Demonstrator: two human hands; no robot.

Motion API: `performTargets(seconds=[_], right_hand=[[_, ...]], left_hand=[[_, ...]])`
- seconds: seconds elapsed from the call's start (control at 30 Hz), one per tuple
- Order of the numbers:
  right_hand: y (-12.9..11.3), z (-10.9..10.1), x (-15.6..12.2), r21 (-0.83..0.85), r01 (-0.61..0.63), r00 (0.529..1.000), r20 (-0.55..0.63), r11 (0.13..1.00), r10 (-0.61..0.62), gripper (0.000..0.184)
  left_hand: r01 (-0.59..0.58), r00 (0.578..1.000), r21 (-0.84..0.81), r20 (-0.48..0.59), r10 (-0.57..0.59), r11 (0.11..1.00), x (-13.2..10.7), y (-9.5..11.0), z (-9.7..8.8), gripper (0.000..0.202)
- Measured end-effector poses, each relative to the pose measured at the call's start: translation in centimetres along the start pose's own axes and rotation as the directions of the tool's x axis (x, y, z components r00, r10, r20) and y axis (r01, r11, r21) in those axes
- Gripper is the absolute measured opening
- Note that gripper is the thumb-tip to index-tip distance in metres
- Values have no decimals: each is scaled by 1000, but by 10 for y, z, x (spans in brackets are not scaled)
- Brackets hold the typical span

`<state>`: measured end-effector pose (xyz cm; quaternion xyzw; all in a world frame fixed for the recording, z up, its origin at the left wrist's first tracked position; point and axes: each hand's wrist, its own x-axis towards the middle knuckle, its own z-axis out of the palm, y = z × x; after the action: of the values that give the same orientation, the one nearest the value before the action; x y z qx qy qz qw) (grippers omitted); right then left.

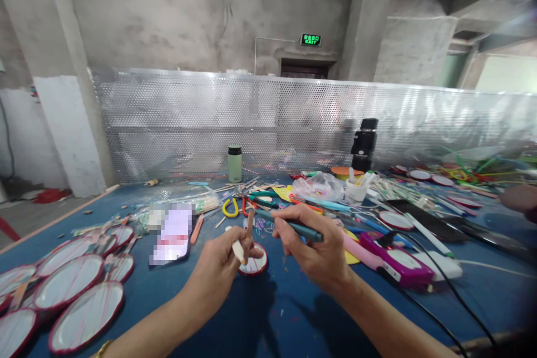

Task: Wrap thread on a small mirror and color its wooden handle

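Observation:
My left hand (224, 265) is closed in a pinch on a wooden craft stick (249, 229) held upright, with a white piece (238, 249) between the fingers. Just under the stick, a small round red-rimmed disc (254, 264) rests on the blue table (268, 313). My right hand (312, 246) is wrapped round a dark teal pen-shaped tool (293, 227), whose tip points left toward the stick.
Several red-rimmed oval fans (69, 285) lie at the left beside a phone (173, 235). Yellow-handled pliers (230, 208), a green bottle (235, 163), a black bottle (364, 144), a pink device (396, 262) with cables and scattered sticks crowd the table. A perforated metal screen (268, 117) stands behind.

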<state>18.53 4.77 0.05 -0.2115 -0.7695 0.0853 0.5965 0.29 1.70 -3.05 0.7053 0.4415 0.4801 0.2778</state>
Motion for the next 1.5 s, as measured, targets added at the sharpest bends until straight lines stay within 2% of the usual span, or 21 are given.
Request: performTargets(seconds=[0.47,1.5], right_hand=[[-1,0,-1,32,-16,1000,17,999,15,10],[-1,-2,-1,-11,-2,1000,14,1000,2,10]], left_hand=[[0,1000,-28,-7,0,1000,0,3,0,29],[1,1000,-21,1,-1,1000,0,2,0,30]])
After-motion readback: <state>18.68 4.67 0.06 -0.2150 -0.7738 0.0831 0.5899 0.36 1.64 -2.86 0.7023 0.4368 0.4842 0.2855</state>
